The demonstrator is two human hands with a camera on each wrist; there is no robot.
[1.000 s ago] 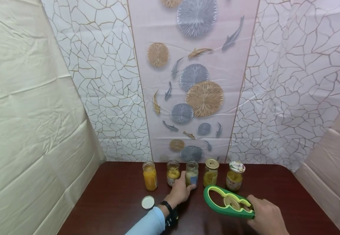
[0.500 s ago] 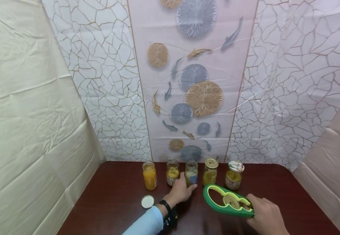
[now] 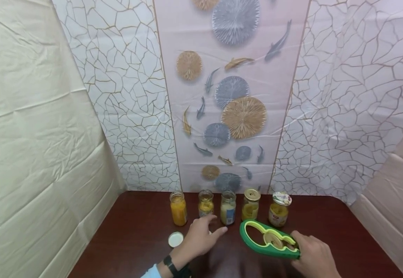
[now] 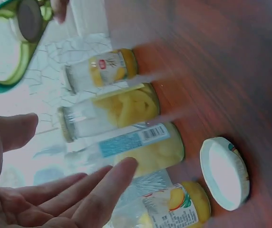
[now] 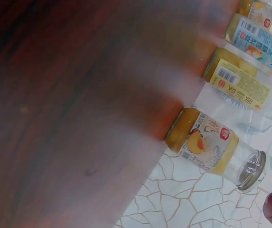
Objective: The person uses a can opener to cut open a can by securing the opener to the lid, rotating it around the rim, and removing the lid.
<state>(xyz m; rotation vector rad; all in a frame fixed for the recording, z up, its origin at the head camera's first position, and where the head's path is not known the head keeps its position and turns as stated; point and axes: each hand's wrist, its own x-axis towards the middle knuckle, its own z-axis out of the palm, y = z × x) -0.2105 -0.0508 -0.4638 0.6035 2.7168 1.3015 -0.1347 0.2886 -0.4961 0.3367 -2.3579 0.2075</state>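
Three clear glass jars (image 3: 228,212) stand lidless, two lidded; the left hand (image 3: 198,238) is spread, empty; the right hand (image 3: 313,255) grips a green plastic opener (image 3: 278,251) holding a gold lid (image 3: 272,239).

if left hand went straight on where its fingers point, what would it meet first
Probably the blue-labelled jar, third from the left in the head view. The left hand points toward it, though depth is hard to judge.

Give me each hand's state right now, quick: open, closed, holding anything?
Left hand: open, holding nothing.
Right hand: closed, holding the green opener by one end.
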